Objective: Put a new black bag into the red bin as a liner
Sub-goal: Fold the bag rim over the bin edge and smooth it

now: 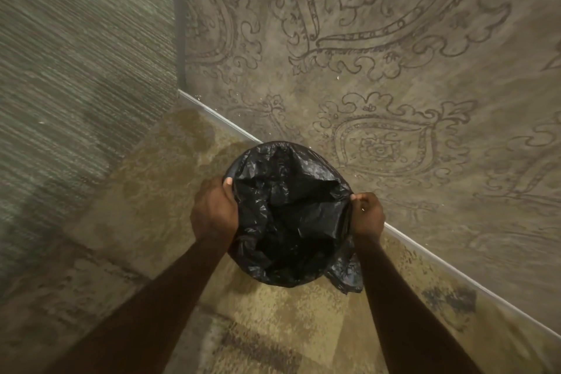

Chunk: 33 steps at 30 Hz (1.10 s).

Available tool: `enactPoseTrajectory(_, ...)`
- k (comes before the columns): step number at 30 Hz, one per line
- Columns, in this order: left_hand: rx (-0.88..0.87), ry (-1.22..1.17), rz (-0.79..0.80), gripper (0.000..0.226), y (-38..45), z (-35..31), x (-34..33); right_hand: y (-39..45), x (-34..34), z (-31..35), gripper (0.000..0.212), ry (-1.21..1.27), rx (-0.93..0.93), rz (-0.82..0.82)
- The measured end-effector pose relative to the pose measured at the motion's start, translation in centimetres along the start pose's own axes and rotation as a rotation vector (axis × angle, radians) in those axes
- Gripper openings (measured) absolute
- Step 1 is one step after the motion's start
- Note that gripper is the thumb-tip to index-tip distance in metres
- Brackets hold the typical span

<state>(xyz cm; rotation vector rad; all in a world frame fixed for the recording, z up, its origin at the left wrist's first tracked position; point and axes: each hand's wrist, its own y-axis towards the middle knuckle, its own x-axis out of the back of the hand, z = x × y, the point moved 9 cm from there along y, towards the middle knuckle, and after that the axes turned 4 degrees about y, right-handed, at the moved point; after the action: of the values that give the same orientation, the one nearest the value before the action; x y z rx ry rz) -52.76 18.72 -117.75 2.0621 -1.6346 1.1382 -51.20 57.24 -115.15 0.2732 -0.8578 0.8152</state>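
Black bag (288,215) stretched between left hand (214,209) and right hand (367,212)

Two bare forearms, no sleeves, watch or rings; both hands (214,209) ungloved

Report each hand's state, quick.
Left hand: closed on the black bag rim.
Right hand: closed, pinching the opposite rim.

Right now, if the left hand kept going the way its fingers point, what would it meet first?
The left hand points up and right across the crinkled black plastic bag, so it would likely meet the bag's far rim fold first, then the patterned wall; depth is unclear.
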Motion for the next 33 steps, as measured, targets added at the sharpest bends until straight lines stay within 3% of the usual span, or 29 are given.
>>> enactPoseTrajectory(6,-0.058,0.036,-0.011,0.043,1.8,0.2,-0.7,1.7,-2.3,-1.4,0.017,0.001,-0.202,0.131)
enactPoseTrajectory(10,-0.077,-0.193,0.035,0.041,2.4,1.1,-1.2,0.7,-3.7,-1.9,0.025,0.127,-0.352,0.286)
enactPoseTrajectory(13,-0.006,-0.434,0.130,0.044,2.8,1.9,-2.0,-0.4,-3.8,-1.6,0.028,0.231,-0.328,0.374)
enactPoseTrajectory(15,0.077,-0.549,0.237,0.044,3.2,2.5,-2.9,-1.5,-4.4,-2.4,0.023,0.411,-0.413,0.434)
enactPoseTrajectory(20,0.134,-0.545,0.509,0.042,3.5,3.7,-4.7,-3.5,-5.9,-4.6,0.036,0.636,-0.650,0.494)
enactPoseTrajectory(23,0.173,-0.571,0.459,0.035,3.9,5.0,-5.1,-4.7,-5.7,-5.9,0.047,0.636,-0.663,0.472)
enactPoseTrajectory(25,0.207,-0.537,0.281,0.035,4.1,6.1,-4.2,-5.8,-5.4,-5.6,0.052,0.611,-0.568,0.481)
enactPoseTrajectory(27,0.186,-0.444,-0.013,0.035,3.9,6.6,-1.3,-6.3,-4.2,-5.1,0.044,0.635,-0.444,0.332)
enactPoseTrajectory(29,0.108,-0.446,-0.216,0.035,2.9,6.1,1.7,-6.0,-0.3,-4.7,0.034,0.651,-0.295,-0.078)
enactPoseTrajectory(30,0.070,-0.468,-0.218,0.037,2.4,5.7,2.4,-6.2,1.9,-3.8,0.028,0.621,-0.194,-0.267)
enactPoseTrajectory(31,0.035,-0.467,-0.174,0.041,1.9,5.3,2.5,-6.6,3.1,-2.4,0.023,0.584,-0.093,-0.336)
enactPoseTrajectory(33,-0.019,-0.363,-0.028,0.046,0.5,4.5,1.7,-6.8,2.6,-0.1,0.018,0.477,0.048,-0.193)
